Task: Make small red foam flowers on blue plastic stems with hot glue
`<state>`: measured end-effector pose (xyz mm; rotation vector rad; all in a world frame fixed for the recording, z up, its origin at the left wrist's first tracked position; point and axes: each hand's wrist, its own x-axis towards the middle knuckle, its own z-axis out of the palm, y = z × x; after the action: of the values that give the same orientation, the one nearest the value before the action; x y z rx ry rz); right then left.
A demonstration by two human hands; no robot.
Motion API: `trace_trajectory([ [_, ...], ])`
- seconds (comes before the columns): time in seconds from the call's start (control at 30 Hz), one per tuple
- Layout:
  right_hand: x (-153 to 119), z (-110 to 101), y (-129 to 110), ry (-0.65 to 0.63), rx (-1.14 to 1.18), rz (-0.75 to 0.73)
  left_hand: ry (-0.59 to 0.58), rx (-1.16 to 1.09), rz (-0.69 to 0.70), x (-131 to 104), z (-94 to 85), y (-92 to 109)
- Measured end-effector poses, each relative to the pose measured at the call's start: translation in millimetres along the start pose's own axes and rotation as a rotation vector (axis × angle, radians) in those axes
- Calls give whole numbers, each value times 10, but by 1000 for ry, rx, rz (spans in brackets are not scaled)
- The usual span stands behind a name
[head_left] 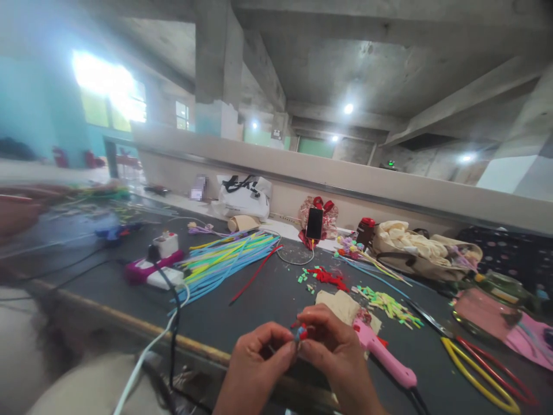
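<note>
The left hand [259,358] and right hand [332,339] pinch between their fingertips a small red-and-blue piece [303,333], apparently chenille stem, with a pink hot-glue gun [387,358] just right of the grip and cut red bits [330,279] scattered beyond it.

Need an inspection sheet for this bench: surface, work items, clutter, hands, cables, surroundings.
Surface: dark tabletop, strewn with red pieces and green-yellow pieces.
Work items: small red-and-blue piece in hand; pink corded tool lying at right; bundled stems at left.
Clutter: white bag and phone at back.
Hands: left hand and right hand pinch the piece together.
Cables: white cable and black cable hang over the front edge.
Surroundings: partition behind, concrete ceiling, lights on.
</note>
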<state>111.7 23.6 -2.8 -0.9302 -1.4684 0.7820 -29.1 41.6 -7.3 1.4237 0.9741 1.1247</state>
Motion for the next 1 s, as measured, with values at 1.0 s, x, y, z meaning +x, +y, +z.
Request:
trace_trajectory([
  [1.0,12,20,-46,-35,-10,64,45,156,77,36,20,-85],
])
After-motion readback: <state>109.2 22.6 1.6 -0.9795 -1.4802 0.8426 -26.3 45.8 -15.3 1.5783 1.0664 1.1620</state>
